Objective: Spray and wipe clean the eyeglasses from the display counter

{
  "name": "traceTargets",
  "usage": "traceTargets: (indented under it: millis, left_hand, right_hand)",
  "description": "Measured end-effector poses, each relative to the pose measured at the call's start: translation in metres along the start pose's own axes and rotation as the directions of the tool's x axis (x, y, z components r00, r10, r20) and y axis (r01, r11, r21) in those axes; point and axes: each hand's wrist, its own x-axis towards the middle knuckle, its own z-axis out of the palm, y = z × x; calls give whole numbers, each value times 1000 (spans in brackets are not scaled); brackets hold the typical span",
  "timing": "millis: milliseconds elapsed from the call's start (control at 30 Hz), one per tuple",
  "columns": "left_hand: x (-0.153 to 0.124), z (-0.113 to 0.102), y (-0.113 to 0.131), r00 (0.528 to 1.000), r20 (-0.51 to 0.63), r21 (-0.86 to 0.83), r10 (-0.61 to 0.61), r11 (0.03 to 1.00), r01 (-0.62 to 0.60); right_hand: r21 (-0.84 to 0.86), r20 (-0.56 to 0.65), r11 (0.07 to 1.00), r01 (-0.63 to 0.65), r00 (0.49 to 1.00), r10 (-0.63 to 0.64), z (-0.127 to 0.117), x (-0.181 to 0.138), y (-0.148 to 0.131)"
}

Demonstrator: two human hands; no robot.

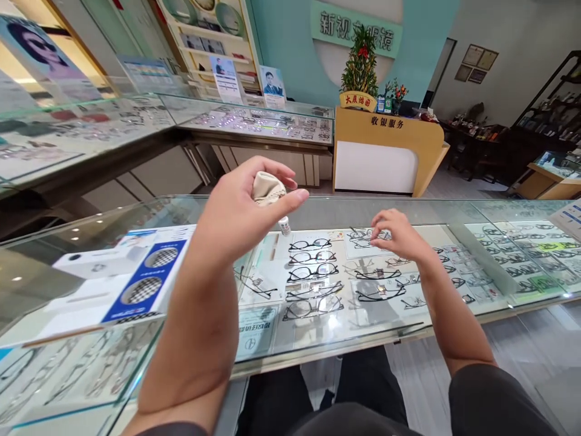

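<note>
In the upper middle, my left hand point(240, 212) is raised over the glass counter. Its thumb and fingers curl round a crumpled beige cloth point(267, 186) with a stitched edge. Just below the thumb shows a small white bottle-like thing point(284, 226), partly hidden; whether it touches the hand I cannot tell. My right hand point(399, 235) hovers over the right part of the counter, fingers loosely bent and apart from the thumb, with nothing visible in them. Beneath it, several eyeglasses point(380, 293) lie inside the glass display counter point(318, 354). A column of dark-rimmed eyeglasses point(312, 257) lies between the hands.
On the counter's left lies a blue and white box point(147, 278) with checkered circles. Another glass case point(272, 124) of eyeglasses runs along the back. Behind stands a wooden reception desk point(376, 163) with a potted plant point(361, 63). A printed card point(569, 217) juts in at right.
</note>
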Motion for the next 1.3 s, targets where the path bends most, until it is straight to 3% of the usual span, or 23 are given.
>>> traceTargets:
  millis: [67,133,233,400,933,1100,1300]
  left_hand:
    - [-4,-3,7,999,26,87,18,996,-20]
    - [-8,-4,12,999,46,128,29,991,-34]
    - [-12,-3,17,997,60,154,50,986,-59]
    - [-15,-1,21,991,110,197,78,975,-99]
    - [-14,-1,20,994,107,259,24,965,-51]
    - [-15,-2,21,996,92,264,19,963,-43]
    - [-14,-1,20,996,87,269,-2,963,-22]
  right_hand:
    - [-129,106,984,-120,985,134,16,-5,10]
    - [-248,204,956,-159,956,212,28,-7,15]
    - [-313,287,939,-141,929,235,42,-6,16]
    - [-346,323,930,-122,916,240,54,-1,14]
    - [-274,314,951,-140,922,226,54,-1,20]
    - [-254,184,933,-256,934,307,45,2,25]
    - [-279,115,885,-373,902,417,65,13,33]
